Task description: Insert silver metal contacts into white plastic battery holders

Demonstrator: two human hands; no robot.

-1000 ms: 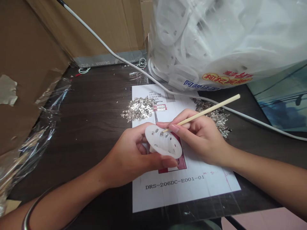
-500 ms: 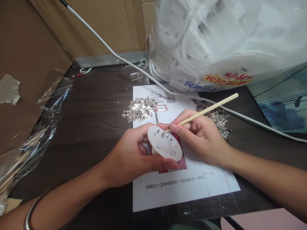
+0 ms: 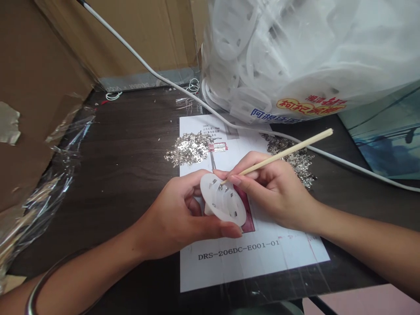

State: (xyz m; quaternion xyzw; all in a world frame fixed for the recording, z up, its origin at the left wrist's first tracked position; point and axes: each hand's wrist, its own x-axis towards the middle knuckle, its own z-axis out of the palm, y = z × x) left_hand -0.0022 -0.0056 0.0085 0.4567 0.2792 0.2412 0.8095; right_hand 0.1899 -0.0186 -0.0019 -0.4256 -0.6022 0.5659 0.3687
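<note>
My left hand [image 3: 187,214] is closed round a white plastic disc [image 3: 226,203], thumb along its lower rim and fingers behind it. The disc is tilted toward me, with slots and several small metal pieces in its face. Pinched in my right hand [image 3: 269,188] is a thin wooden stick [image 3: 285,153], its lower tip touching the disc near a metal piece at the upper part. Beyond my left hand lies a heap of small shiny metal terminals [image 3: 190,148]. A second heap of metal pieces [image 3: 297,162] is behind my right hand, partly hidden by it.
Under both hands lies a printed sheet [image 3: 210,273]. A clear bag [image 3: 295,65] full of white plastic parts stands at the back right. A white cable [image 3: 157,74] crosses the dark table [image 3: 131,162]. Cardboard [image 3: 144,39] and crumpled plastic wrap [image 3: 42,214] are at the left and back.
The disc has tilted slightly in my left hand and sits a little lower left. The stick's tip has moved slightly left and down with it. Both hands keep their holds.
</note>
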